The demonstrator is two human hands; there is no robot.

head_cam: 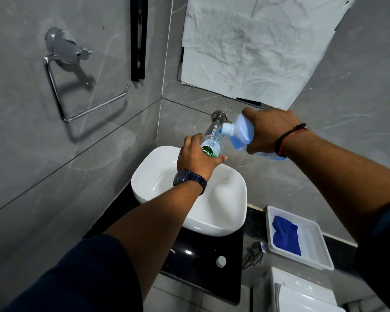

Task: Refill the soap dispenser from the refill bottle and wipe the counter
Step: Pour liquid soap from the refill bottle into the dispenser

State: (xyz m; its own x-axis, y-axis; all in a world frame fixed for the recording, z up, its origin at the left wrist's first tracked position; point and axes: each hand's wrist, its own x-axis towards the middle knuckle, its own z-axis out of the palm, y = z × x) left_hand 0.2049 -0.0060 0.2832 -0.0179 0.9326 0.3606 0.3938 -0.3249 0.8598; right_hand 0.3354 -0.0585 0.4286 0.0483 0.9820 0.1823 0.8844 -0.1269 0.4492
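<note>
My left hand (195, 157) grips a clear soap dispenser (211, 145) with a green label, held above the white basin (225, 210). My right hand (269, 129) holds a refill bottle (241, 132) of blue liquid, tipped leftward so its white neck meets the dispenser's open mouth. A thin blue stream runs into the dispenser. The dispenser's lower half is hidden by my fingers. A blue cloth (286, 235) lies in a white tray (318, 248) to the right. The black counter (203, 264) sits under the basin.
A wall tap (217, 119) juts out just behind the two bottles. A small white cap (221, 261) lies on the counter's front. A chrome ring holder (77, 86) hangs on the left wall. A toilet cistern (302, 291) stands at lower right.
</note>
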